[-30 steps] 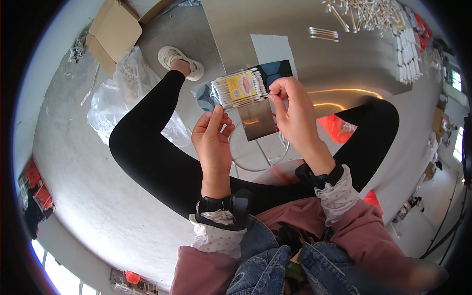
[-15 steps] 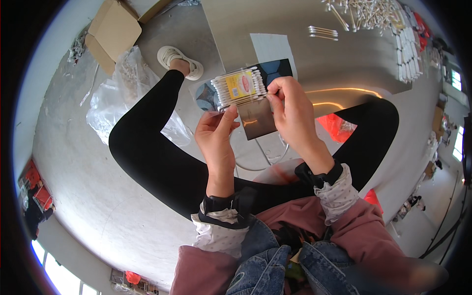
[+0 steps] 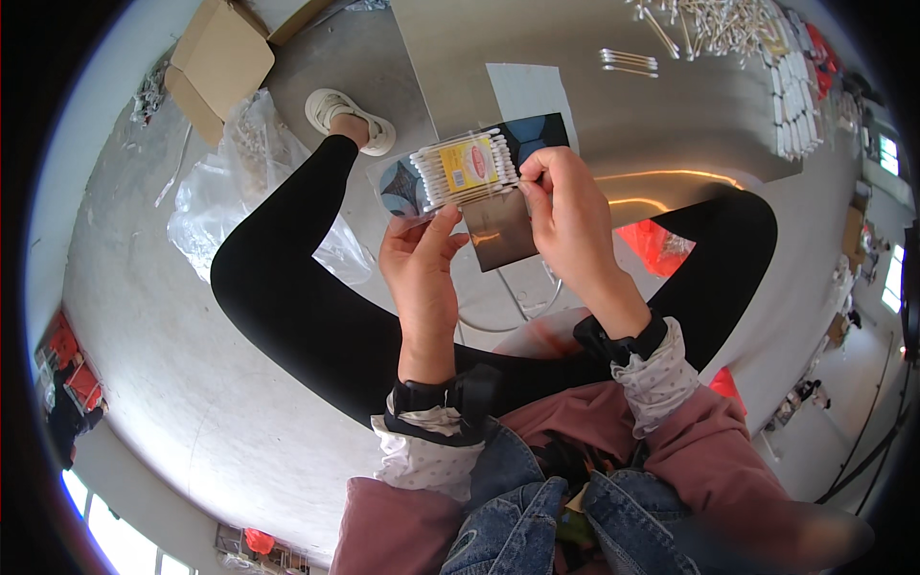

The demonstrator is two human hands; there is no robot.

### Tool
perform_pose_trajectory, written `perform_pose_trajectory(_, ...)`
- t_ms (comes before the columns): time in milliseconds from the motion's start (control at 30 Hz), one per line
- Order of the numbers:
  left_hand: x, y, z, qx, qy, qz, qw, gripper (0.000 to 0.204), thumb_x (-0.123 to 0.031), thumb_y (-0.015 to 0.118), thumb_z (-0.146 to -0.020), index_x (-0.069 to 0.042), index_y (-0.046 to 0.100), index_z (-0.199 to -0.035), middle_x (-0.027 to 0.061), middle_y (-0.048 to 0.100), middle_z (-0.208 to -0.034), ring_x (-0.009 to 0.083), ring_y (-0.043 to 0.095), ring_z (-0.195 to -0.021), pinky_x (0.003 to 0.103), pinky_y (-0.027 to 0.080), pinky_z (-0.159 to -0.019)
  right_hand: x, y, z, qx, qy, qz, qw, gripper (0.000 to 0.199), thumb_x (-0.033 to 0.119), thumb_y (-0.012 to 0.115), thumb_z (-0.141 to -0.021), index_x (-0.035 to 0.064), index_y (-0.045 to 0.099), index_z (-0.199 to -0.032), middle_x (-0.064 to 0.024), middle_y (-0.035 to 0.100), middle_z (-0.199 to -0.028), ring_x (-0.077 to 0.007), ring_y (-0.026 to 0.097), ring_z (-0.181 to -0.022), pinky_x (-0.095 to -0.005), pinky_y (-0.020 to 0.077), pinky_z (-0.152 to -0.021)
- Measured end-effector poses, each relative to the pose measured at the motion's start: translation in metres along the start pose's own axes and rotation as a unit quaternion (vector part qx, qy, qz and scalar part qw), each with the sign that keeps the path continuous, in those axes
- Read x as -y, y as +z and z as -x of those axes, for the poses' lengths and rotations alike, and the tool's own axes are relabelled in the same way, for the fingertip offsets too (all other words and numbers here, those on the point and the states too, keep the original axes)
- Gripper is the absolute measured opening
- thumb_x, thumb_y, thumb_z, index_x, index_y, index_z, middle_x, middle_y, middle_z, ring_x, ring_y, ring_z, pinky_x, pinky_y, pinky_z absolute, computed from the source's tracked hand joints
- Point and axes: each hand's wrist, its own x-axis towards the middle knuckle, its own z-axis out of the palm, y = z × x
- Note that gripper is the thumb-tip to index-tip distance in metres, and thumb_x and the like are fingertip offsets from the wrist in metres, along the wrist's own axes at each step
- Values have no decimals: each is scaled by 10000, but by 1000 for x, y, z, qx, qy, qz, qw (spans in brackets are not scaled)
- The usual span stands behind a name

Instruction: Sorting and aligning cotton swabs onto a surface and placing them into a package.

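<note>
A flat pack of cotton swabs [image 3: 470, 167], with a yellow card over white-tipped sticks in a clear plastic bag, is held up between my hands. My left hand [image 3: 422, 264] is closed on its lower edge, thumb on top and the other fingers beneath. At the pack's right end my right hand [image 3: 573, 216] pinches thumb against forefinger by the lower corner; what exactly lies between these tips is too small to make out. Under the pack lies a dark sheet with blue round shapes [image 3: 537, 136], at the edge of the metal tabletop [image 3: 594, 115].
Loose cotton swabs [image 3: 714, 29] are heaped at the far right of the tabletop, beside stacked bundles [image 3: 795, 110]. Several swabs [image 3: 629, 63] lie apart from the heap. On the floor at left are an opened cardboard box [image 3: 220, 57] and clear plastic bags [image 3: 225, 196].
Almost nothing differs. Both hands keep their grip on the pack, and it has shifted very slightly to the left.
</note>
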Motion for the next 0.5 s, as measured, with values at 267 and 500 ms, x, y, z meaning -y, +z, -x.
perform_pose_trajectory(267,0,-2,2,-1,11,0,1000,114,-22,708,-893,-69,633,-965,74,710,-977,163,691,-903,288,545,-741,2,0,0,-6,2,2,1000,237,-51,664,-845,64,524,-998,-85,619,-892,-322,621,-839,-422,500,-673)
perform_pose_trajectory(500,-5,-5,3,-9,0,-46,999,168,-15,721,-892,-58,609,-1010,87,706,-987,179,705,-905,276,555,-743,1,4,1,-11,1,-2,1000,256,-58,671,-835,67,517,-998,-86,607,-878,-321,617,-827,-423,495,-668)
